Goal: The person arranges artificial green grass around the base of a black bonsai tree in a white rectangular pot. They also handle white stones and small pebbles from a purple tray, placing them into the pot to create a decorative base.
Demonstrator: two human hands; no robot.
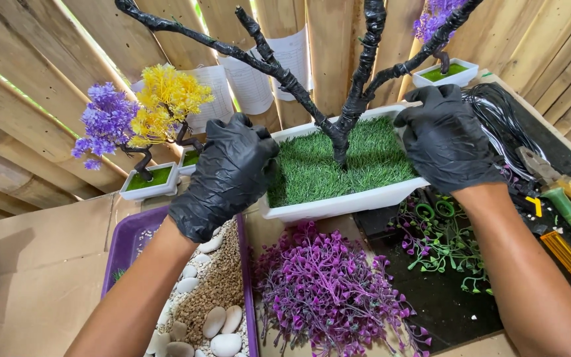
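Head view: slatted wooden wall behind, with paper sheets [252, 79] hanging on it; tabletop [41, 264] covered in brown cardboard, with a black mat [444, 297] on the right. At centre stands a white rectangular planter [338, 203] filled with green artificial grass [351, 158]. A bare tree trunk [342, 125] wrapped in black tape rises from the grass and forks into several crooked branches; one upper right branch carries purple blossom.

Left hand [229, 173], in a black glove, grips the planter's left end, fingers curled over the rim. Right hand [445, 137], also gloved, holds the right end, fingers pressed together over the far rim.

Near the planter's front edge: a pile of purple plastic foliage [328, 291]. To its left, a purple tray [127, 241] holding white pebbles and brown gravel. Two small finished trees, one purple [106, 122] and one yellow [166, 99], stand at far left in small white pots. Right side: coiled black wire [497, 112], green-handled pliers [566, 201], green plastic stems [441, 241].
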